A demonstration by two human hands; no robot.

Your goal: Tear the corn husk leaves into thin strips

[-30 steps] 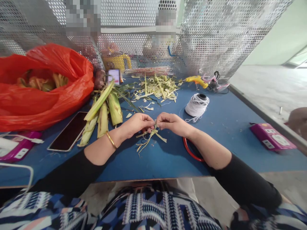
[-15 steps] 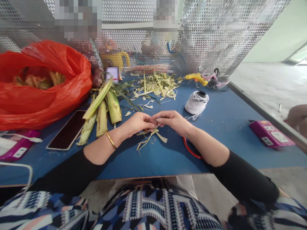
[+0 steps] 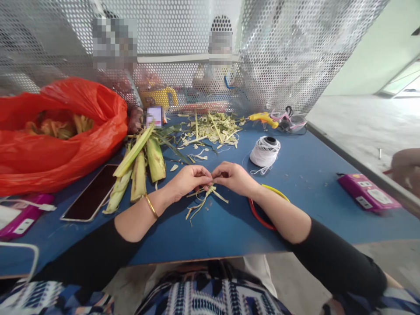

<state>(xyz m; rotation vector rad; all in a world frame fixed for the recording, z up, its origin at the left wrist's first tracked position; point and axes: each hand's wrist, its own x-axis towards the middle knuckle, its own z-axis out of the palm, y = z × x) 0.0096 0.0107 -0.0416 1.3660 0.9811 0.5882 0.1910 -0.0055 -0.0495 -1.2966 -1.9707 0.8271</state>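
Note:
A small bundle of pale green plant strips (image 3: 210,190) hangs below my fingertips, its loose ends spreading over the blue table. My left hand (image 3: 193,179) pinches it from the left, thumb and forefinger pressed together. From the right, my right hand (image 3: 231,177) is closed in a pinch at the top of the same bundle, its fingertips almost touching the left ones. What lies between the fingertips is mostly hidden. Thick green stalks (image 3: 139,175) rest to the left of my hands, and a heap of strips and shavings (image 3: 216,127) lies beyond them.
A red plastic bag (image 3: 108,127) and a phone (image 3: 90,192) are at left. On the right are a white thread spool (image 3: 265,153), a yellow glue gun (image 3: 264,118) and a purple power strip (image 3: 367,191). Red and yellow rings (image 3: 260,216) lie under my right forearm. A perforated screen stands behind.
The view has tilted up, so everything sits lower. My right hand's fingers have bent and drawn slightly apart from my left. More of the yellow ring shows.

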